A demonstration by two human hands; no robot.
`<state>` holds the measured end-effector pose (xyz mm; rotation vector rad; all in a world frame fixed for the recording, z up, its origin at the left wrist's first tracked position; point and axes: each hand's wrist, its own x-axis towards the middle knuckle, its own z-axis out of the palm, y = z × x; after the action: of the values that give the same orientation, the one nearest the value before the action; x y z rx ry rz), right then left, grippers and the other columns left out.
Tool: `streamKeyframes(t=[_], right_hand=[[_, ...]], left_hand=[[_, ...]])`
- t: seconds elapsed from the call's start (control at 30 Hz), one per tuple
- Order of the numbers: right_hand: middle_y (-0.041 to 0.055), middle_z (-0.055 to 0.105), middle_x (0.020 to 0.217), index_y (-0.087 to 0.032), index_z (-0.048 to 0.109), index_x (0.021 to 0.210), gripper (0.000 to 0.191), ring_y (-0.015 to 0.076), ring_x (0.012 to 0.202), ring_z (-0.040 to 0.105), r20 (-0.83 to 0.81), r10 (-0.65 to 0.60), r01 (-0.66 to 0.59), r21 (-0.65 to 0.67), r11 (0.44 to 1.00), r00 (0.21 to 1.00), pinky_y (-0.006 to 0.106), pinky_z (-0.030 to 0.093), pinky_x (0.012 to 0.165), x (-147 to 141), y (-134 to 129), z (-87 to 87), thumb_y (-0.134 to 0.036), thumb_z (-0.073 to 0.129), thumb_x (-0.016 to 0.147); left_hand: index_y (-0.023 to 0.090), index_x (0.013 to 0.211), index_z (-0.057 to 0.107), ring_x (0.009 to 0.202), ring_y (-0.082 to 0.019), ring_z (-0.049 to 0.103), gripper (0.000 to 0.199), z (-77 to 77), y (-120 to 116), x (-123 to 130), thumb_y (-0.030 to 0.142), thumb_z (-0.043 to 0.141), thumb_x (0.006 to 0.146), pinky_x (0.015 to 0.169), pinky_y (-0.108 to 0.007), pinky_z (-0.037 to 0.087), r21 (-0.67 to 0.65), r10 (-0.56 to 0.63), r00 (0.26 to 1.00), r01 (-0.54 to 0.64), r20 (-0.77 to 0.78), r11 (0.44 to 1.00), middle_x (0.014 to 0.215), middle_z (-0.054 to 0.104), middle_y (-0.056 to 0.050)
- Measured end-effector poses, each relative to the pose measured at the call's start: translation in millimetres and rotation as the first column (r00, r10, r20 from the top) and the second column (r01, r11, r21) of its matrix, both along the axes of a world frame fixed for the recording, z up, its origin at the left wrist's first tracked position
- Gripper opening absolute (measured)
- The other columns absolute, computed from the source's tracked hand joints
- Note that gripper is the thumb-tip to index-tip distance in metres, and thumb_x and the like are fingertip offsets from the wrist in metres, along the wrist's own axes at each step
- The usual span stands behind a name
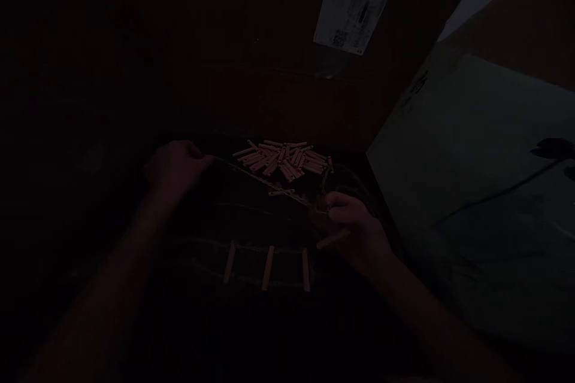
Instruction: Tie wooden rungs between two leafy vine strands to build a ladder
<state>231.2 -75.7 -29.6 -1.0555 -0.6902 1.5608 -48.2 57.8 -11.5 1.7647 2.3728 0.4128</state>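
**Cord and sticks in both hands; low light**

Left hand [175, 170] pinches the cord [260, 181], drawn taut to the right hand [354, 230], whose fingers [345, 206] clench a stick [333, 239] against the cord. Three rungs [268, 267] lie tied below the cord, nearest the person; a loose pile of sticks [281, 160] lies beyond it.

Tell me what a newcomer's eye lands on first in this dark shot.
A heap of pale wooden slats stands out at the centre, beyond the hands. Nearer, three slats lie parallel, joined by cord like ladder rungs. The left hand holds a cord stretched toward the right hand, which grips another slat.
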Motion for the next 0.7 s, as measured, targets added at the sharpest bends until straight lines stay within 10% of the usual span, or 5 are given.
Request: streamKeyframes(t=[0.47,0.7], right_hand=[[-0.0036,0.056,0.058,-0.02,0.073,0.063,0.013,0.0087,0.056,0.043,0.15,0.026,-0.035,0.057,0.998,0.988,0.025,0.03,0.055,1.4,7.6,-19.7,-0.026,0.081,0.055],[-0.0041,0.059,0.06,-0.02,0.074,0.066,0.011,0.0084,0.056,0.043,0.28,0.057,-0.111,0.182,0.977,0.958,0.025,0.031,0.056,2.5,7.9,-27.3,-0.028,0.082,0.066]], left_hand=[[0.01,0.109,0.066,0.088,-0.024,0.057,0.048,-10.4,9.5,-35.2,0.053,0.055,0.091,0.071,-0.033,0.043,0.112,0.015,0.991,-0.03,0.131,0.993,0.103,0.066,-0.009],[0.005,0.113,0.065,0.099,-0.034,0.061,0.051,-7.2,10.1,-46.2,0.05,0.053,0.091,0.084,-0.045,0.05,0.093,-0.061,0.991,0.05,0.119,0.994,0.113,0.066,-0.019]])
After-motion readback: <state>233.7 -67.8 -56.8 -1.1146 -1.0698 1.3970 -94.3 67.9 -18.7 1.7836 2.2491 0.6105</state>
